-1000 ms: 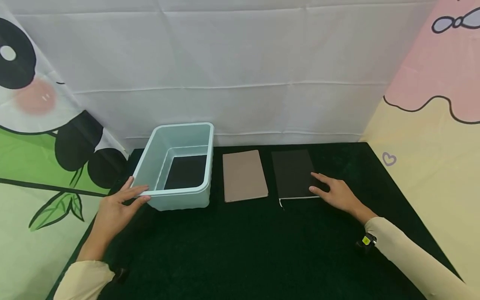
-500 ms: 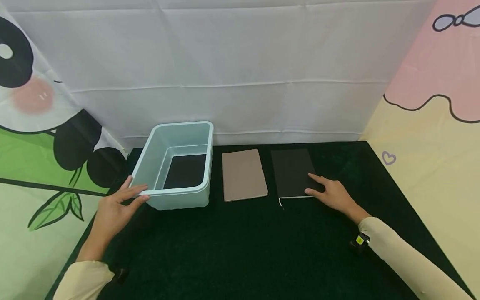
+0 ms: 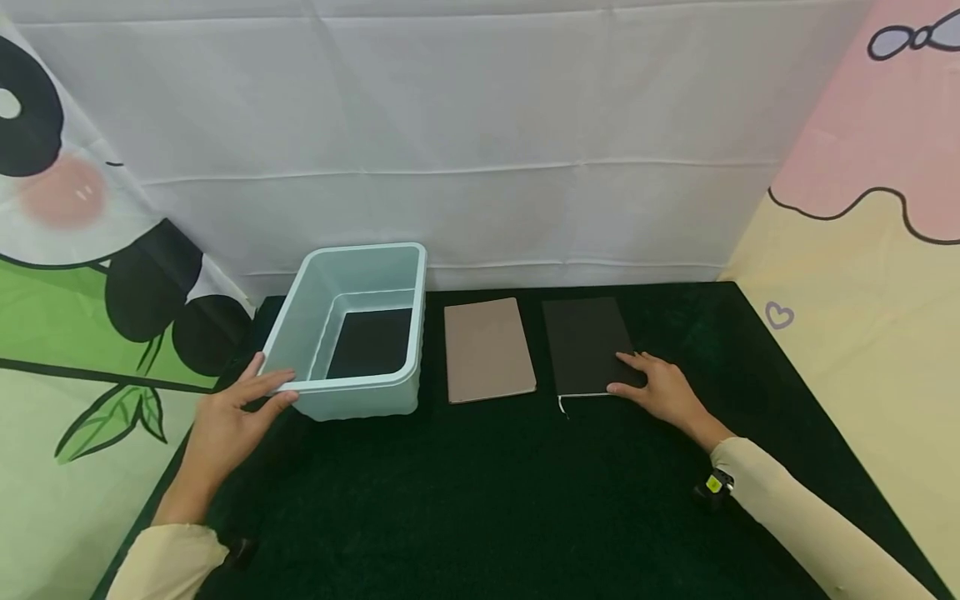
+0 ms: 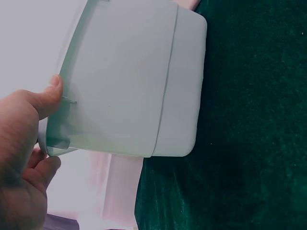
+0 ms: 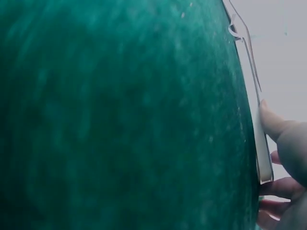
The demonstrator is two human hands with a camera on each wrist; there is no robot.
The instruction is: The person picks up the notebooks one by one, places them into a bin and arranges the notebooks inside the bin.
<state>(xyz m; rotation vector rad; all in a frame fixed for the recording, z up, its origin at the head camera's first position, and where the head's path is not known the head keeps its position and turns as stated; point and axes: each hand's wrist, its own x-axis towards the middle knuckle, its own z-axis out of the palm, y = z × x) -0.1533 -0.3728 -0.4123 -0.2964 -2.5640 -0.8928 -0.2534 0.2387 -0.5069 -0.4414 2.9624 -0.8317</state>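
My left hand [image 3: 232,427] grips the near left corner of a pale blue plastic bin [image 3: 367,398]. In the left wrist view, the thumb [image 4: 50,98] lies on the bin's outer wall near the rim, with fingers around the corner. Flat on the table lies a black notebook [image 3: 588,346] with a white ribbon at its near left corner. My right hand [image 3: 671,396] rests at its near right corner, fingers relaxed. One fingertip is over the cover, and the thumb [image 5: 271,120] touches the near edge. Other fingers sit beside the corner. A pinkish-beige notebook [image 3: 489,350] lies between bin and black notebook.
A dark flat rectangle [image 3: 371,342] lies on the bin's floor. Dark green cloth [image 3: 480,500] covers the table, whose back edge meets a white fabric wall [image 3: 480,142]. Printed cartoon drapes stand at left and right.
My right hand has shifted a little left and its fingers have drawn in at the black notebook's near right corner. The notebook, the bin and my left hand stay in place.
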